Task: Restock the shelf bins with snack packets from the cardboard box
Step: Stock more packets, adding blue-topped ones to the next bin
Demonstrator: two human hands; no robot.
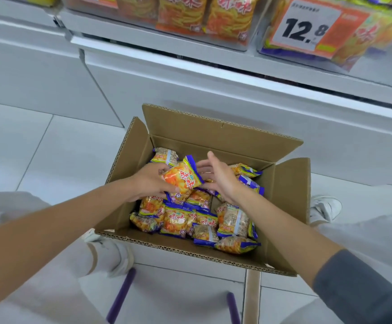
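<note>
Two hands above an open cardboard box (288,195) on pale floor tiles (50,148), under white shelving (190,73). Left hand (150,183) gripping one orange snack packet (182,181), right hand (218,178) alongside with fingers (204,170) straight; more packets (178,220) heaped inside.

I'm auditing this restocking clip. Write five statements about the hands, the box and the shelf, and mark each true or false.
1. The left hand grips an orange snack packet with blue ends. True.
2. The right hand is curled round a second packet. False: its fingers are straight and hold nothing.
3. The brown cardboard box on the floor is empty. False: many loose packets lie in it.
4. The white and orange price sign on the shelf reads 12.8. True.
5. The held packet is above the open box. True.
</note>
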